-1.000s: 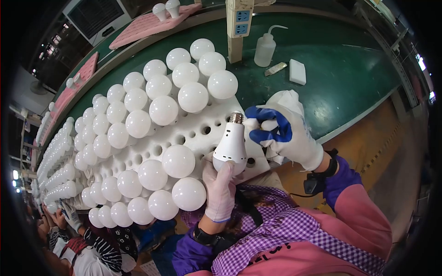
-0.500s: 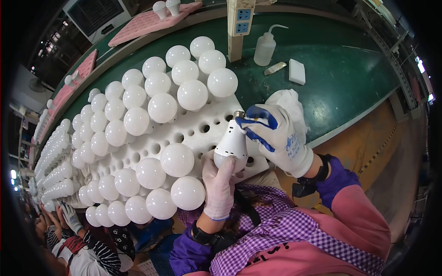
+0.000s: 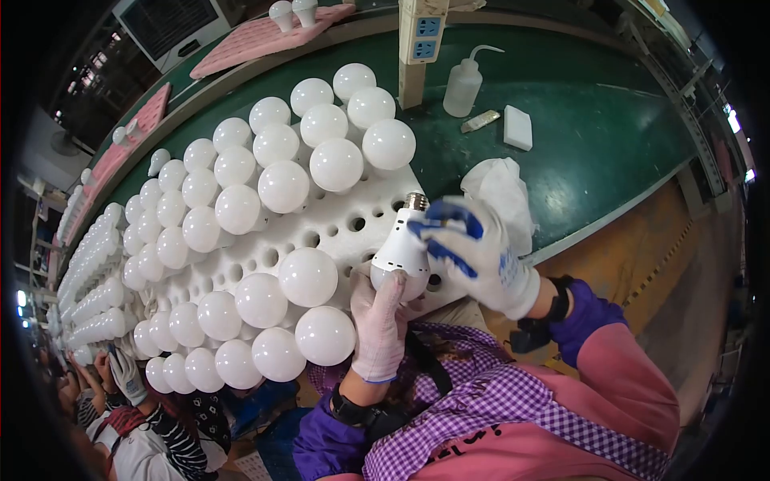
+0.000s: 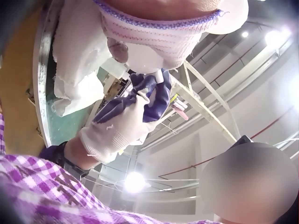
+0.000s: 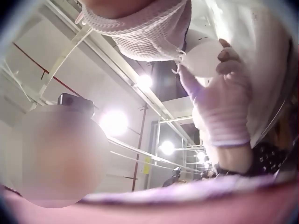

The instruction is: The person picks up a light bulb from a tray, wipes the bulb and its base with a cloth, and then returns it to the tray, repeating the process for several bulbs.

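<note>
Nearest the body, the left hand (image 3: 378,333) grips a light bulb (image 3: 401,244) by its dome, thumb across the front, so the bulb stands cap up, slightly tilted, above the end of the foam board (image 3: 337,252) by the worktop's near right edge. The right hand (image 3: 485,260) is blurred at the bulb's neck; in the left wrist view its thumb and fingers pinch a small white piece (image 4: 160,77). Whether that piece touches the bulb cannot be told.

The work seems to be wiping the housing just under the metal cap. To do it well, the left hand should hold the dome firmly without squeezing, keeping the vents and cap in sight, while the right makes short, light strokes and turns the piece to a fresh face. Turning the bulb a little at a time would reach every side. Elbows want care near the standing bulbs (image 3: 308,276), whose smooth domes could be knocked.

Beyond, a crumpled white cloth (image 3: 505,200) lies along the worktop's (image 3: 593,184) right edge, within easy reach. Farther in are a white block (image 3: 518,127), a small packet (image 3: 480,121) and a squeeze bottle (image 3: 463,88). Past the far edge, a pink tray (image 3: 257,48) carries two bulbs.
</note>
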Available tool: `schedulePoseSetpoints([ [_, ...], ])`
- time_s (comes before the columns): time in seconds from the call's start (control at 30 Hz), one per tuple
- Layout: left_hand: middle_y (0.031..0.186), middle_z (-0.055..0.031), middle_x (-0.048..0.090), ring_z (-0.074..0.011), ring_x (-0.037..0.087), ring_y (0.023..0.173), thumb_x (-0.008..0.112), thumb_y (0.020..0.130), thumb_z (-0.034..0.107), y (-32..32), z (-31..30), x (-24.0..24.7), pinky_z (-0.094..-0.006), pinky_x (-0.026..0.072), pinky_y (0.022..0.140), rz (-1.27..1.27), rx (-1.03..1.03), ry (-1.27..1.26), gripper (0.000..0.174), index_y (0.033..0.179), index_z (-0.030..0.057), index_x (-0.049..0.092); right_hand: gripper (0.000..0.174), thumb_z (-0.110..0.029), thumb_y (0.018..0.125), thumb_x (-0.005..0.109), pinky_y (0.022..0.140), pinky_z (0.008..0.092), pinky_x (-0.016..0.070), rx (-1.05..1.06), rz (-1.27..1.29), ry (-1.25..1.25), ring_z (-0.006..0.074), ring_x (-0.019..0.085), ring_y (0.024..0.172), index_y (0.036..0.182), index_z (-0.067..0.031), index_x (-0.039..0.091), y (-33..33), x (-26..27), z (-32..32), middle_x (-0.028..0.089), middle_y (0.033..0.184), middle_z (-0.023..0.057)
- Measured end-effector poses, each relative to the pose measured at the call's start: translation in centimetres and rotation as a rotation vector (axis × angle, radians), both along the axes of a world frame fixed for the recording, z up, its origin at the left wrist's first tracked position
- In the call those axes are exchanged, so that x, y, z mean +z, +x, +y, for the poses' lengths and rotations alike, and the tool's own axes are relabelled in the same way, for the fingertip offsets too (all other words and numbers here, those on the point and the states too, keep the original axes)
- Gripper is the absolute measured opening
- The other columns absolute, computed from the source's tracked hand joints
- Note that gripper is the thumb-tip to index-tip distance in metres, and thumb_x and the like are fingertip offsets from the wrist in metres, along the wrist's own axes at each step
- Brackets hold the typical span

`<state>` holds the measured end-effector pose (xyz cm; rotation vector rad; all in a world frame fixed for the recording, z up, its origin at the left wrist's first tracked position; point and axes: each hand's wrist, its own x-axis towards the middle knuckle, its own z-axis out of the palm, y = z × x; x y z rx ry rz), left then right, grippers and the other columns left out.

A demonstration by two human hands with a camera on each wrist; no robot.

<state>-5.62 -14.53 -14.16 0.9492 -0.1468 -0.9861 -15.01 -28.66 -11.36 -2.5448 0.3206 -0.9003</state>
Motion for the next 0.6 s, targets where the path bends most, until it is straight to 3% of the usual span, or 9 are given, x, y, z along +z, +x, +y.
schedulePoseSetpoints([
  [0.07,0.104,-0.0117,0.057,-0.0164,0.059,0.086,0.065,0.087,0.024,0.0,0.0,0.0,-0.0274,0.0496,0.066,-0.028,0.016,0.007,0.045,0.116,0.0005,0.041,0.040,-0.002,0.067,0.064,0.084,0.0417,0.0439,-0.043,0.032,-0.057,0.0306,0.055,0.097,0.106,-0.0131,0.066,0.2,0.0,-1.4,0.056,0.111,0.0126],
  [0.17,0.105,-0.0121,0.057,-0.0166,0.060,0.087,0.066,0.086,0.023,-0.3,-0.2,-0.1,-0.0271,0.0498,0.065,-0.060,0.019,0.054,0.046,0.116,-0.0002,0.041,0.039,-0.003,0.067,0.064,0.083,0.0411,0.0444,0.058,0.016,-0.047,0.0314,0.055,0.098,0.105,-0.0135,0.066,0.1,1.0,0.0,0.056,0.111,0.0139],
  [0.23,0.105,-0.0129,0.057,-0.0178,0.061,0.087,0.064,0.088,0.027,-0.4,-0.3,-0.2,-0.0278,0.0508,0.065,-0.098,0.035,0.063,0.049,0.120,-0.0004,0.040,0.039,-0.003,0.068,0.065,0.082,0.0411,0.0453,-0.026,0.049,-0.228,0.0322,0.056,0.098,0.106,-0.0136,0.066,0.5,1.4,-0.3,0.056,0.109,0.0147],
  [0.27,0.105,-0.0129,0.057,-0.0178,0.061,0.087,0.064,0.088,0.027,-0.4,0.0,-0.4,-0.0278,0.0508,0.065,-0.101,0.032,0.064,0.049,0.120,-0.0004,0.040,0.037,-0.005,0.065,0.066,0.080,0.0390,0.0465,-0.164,0.103,-0.240,0.0319,0.058,0.094,0.101,-0.0136,0.068,0.9,2.9,-1.3,0.059,0.109,0.0111],
  [0.33,0.106,-0.0143,0.057,-0.0197,0.062,0.086,0.060,0.090,0.035,0.3,0.8,-1.3,-0.0286,0.0523,0.065,0.123,-0.092,-0.140,0.053,0.124,0.0006,0.039,0.035,-0.007,0.068,0.065,0.077,0.0373,0.0464,-0.264,-0.064,0.001,0.0317,0.059,0.092,0.101,-0.0157,0.068,1.3,2.1,-3.2,0.059,0.106,0.0102],
  [0.37,0.107,-0.0154,0.057,-0.0219,0.063,0.085,0.058,0.090,0.043,0.0,0.8,-1.8,-0.0285,0.0542,0.064,0.118,-0.120,-0.187,0.060,0.129,0.0019,0.037,0.035,-0.007,0.068,0.065,0.077,0.0373,0.0464,-0.259,-0.070,0.003,0.0317,0.059,0.092,0.101,-0.0157,0.068,1.3,2.2,-3.2,0.059,0.106,0.0102],
  [0.43,0.108,-0.0159,0.057,-0.0231,0.063,0.086,0.059,0.089,0.046,-0.3,0.7,-2.3,-0.0287,0.0548,0.065,0.188,-0.129,-0.224,0.063,0.130,0.0018,0.037,0.036,-0.002,0.074,0.065,0.077,0.0367,0.0502,-0.190,0.022,0.150,0.0299,0.061,0.090,0.109,-0.0096,0.065,1.2,2.6,-2.9,0.056,0.107,0.0138],
  [0.6,0.109,-0.0167,0.056,-0.0269,0.063,0.088,0.059,0.089,0.050,-0.5,1.0,-2.6,-0.0302,0.0562,0.066,0.316,-0.164,-0.338,0.068,0.132,0.0026,0.038,0.041,-0.004,0.072,0.066,0.077,0.0386,0.0502,-0.007,0.011,0.130,0.0337,0.059,0.093,0.113,-0.0077,0.061,2.5,-0.9,-2.9,0.055,0.106,0.0152],
])
